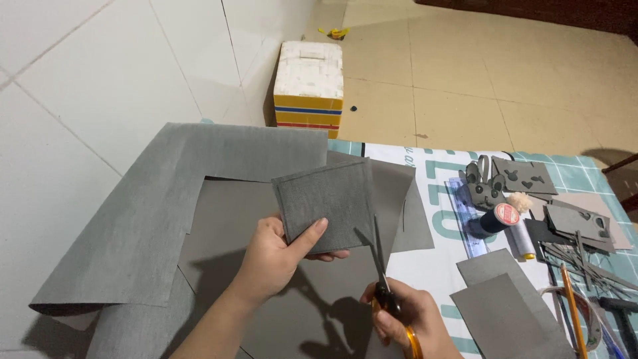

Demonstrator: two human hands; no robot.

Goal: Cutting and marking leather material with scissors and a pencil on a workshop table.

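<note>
Grey felt-like fabric everywhere in this scene. Nearest: right hand [404, 318] clenched through the orange handles of the scissors [384, 279], blades parted and pointing up toward the lower right edge of the grey square [325, 203]. Left hand [282, 256] pinches that square at its lower left corner, thumb on the face, fingers behind; the piece is held up in the air above a darker grey sheet [226, 226] lying on the floor.

Risks, as I judge them:
- Left fingertips curl out under the square's bottom edge, just beside the blade line. A cut run leftward could nip them.
- Square is held by one corner only; the free side may flop or twist as blades close, giving a crooked edge.
- Blade tips sit near the sheet behind; they could snag it.

Right of the hands: cut grey rectangles [505, 299], a pencil [571, 306], two thread spools [508, 223], small cut shapes [525, 176] on a printed mat [425, 266].

Farther: large light-grey cloth [159, 199] draped left, a white foam box [309, 80] with yellow base against the wall, tiled floor [465, 73] beyond.
</note>
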